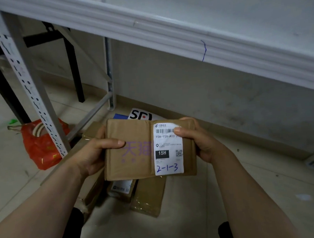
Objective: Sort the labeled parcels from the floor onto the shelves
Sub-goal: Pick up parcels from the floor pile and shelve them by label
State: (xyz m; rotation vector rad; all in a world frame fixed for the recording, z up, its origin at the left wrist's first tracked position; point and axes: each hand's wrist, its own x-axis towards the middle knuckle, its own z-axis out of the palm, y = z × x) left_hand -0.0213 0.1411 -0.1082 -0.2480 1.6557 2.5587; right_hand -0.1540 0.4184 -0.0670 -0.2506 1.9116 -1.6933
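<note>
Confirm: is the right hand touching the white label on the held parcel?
Touching. Head view: the right hand grips the parcel, thumb pressed onto the white label at its top right corner.

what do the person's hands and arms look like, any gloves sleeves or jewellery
Both the left hand and the right hand are bare: no gloves, no rings in view. The left forearm and right forearm are uncovered to the frame's edge, with no sleeve, watch or wristband showing. The thumbnails that show are short and unpainted.
</note>
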